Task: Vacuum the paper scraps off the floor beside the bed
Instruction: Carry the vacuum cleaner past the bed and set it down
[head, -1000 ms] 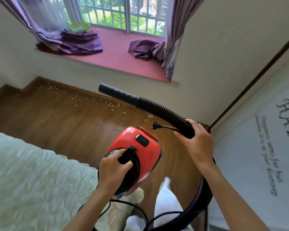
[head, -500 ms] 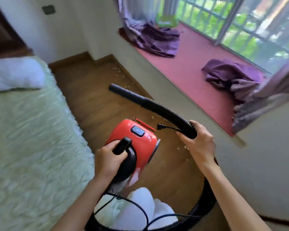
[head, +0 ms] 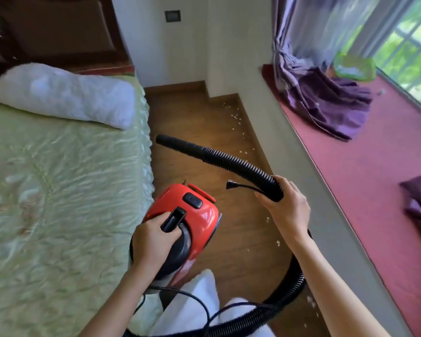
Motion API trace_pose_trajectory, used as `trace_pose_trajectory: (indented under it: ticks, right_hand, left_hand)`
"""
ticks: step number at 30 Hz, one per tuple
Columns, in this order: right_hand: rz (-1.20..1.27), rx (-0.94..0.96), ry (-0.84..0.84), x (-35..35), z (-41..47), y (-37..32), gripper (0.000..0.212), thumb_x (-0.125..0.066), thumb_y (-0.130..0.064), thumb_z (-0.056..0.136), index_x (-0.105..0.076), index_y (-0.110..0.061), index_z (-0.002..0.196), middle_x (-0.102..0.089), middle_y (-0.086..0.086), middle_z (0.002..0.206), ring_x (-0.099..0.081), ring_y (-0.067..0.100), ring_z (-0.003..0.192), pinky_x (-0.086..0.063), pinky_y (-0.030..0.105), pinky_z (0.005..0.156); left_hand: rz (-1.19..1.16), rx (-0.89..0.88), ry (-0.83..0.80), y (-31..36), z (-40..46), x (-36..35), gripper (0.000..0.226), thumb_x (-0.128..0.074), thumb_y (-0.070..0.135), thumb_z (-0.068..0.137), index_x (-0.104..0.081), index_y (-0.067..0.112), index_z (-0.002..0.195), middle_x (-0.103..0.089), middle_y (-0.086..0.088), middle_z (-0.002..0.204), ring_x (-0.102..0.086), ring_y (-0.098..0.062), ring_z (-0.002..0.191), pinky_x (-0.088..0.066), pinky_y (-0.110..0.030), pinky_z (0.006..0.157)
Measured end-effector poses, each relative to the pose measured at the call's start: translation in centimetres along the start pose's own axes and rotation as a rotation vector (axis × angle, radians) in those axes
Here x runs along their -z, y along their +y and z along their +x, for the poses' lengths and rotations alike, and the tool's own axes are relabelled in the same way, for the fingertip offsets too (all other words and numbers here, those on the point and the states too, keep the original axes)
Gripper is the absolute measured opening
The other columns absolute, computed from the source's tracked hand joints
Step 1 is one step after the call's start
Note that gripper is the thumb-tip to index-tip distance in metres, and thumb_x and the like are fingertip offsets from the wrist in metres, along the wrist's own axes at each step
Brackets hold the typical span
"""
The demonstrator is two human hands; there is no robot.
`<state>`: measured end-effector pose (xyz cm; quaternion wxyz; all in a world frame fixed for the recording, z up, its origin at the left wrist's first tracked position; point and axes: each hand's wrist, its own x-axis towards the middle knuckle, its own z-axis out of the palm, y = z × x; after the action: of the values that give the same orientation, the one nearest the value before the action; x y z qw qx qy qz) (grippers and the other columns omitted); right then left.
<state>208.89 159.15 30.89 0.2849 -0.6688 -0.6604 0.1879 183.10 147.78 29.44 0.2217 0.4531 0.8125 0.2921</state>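
A small red and black vacuum cleaner [head: 192,215] hangs above the wooden floor [head: 241,239] beside the bed. My left hand [head: 153,239] grips its black carry handle. My right hand [head: 287,210] is closed around the black ribbed hose [head: 233,161], along with a thin black cable end. The smooth nozzle [head: 175,143] points away from me, held above the floor. Small white paper scraps [head: 236,117] lie scattered along the strip of floor near the window ledge, and a few scraps [head: 277,243] lie closer to me.
The bed with a green quilt [head: 58,203] and white pillow [head: 66,93] fills the left. A red window ledge [head: 374,190] with purple curtains [head: 326,100] runs along the right. The hose loops behind my legs, and a power cord [head: 199,302] trails by my knees.
My view has swung left along the floor strip toward the headboard wall. Both hands keep the same grips; the vacuum and hose came along with the turn.
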Motion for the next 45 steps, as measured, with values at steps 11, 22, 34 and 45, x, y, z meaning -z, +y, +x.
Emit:
trace_pose_trajectory:
  ticks: [11, 22, 34, 45]
  right_hand:
    - [0.057, 0.087, -0.057, -7.9, 23.9, -5.8, 0.048, -0.076, -0.043, 0.075, -0.062, -0.027, 0.118, -0.067, -0.01, 0.103, -0.061, 0.01, 0.093, -0.037, 0.02, 0.07]
    - [0.057, 0.25, -0.217, -17.2, 49.6, -12.0, 0.052, -0.078, -0.037, 0.077, -0.062, -0.02, 0.123, -0.067, -0.006, 0.107, -0.062, 0.009, 0.093, -0.04, 0.012, 0.07]
    - [0.014, 0.243, -0.228, -29.9, 70.0, -19.4, 0.048, -0.076, -0.044, 0.076, -0.065, -0.023, 0.118, -0.069, -0.006, 0.101, -0.064, 0.011, 0.088, -0.038, 0.012, 0.064]
    - [-0.05, 0.019, -0.268, -42.9, 85.3, -19.7, 0.043, -0.073, -0.044, 0.078, -0.063, -0.029, 0.117, -0.067, -0.007, 0.095, -0.058, 0.011, 0.08, -0.047, 0.024, 0.065]
  left_hand:
    - [0.034, 0.113, 0.136, 3.8, 21.0, -1.3, 0.011, -0.074, 0.016, 0.068, -0.065, 0.015, 0.074, -0.059, -0.005, 0.056, -0.059, -0.027, 0.059, -0.049, -0.04, 0.056]
    - [-0.027, 0.152, 0.283, 10.2, 44.2, -3.6, 0.035, -0.071, 0.024, 0.065, -0.056, 0.032, 0.096, -0.07, -0.004, 0.07, -0.066, -0.029, 0.068, -0.054, -0.041, 0.062]
    - [-0.019, 0.102, 0.154, 11.3, 71.0, -5.3, 0.014, -0.069, 0.018, 0.064, -0.057, 0.01, 0.065, -0.044, -0.003, 0.049, -0.037, -0.017, 0.047, -0.039, -0.032, 0.047]
    - [-0.055, 0.178, 0.091, 6.3, 92.9, -12.8, 0.029, -0.068, 0.007, 0.068, -0.046, 0.021, 0.056, -0.041, 0.003, 0.045, -0.037, -0.012, 0.042, -0.023, -0.025, 0.043]
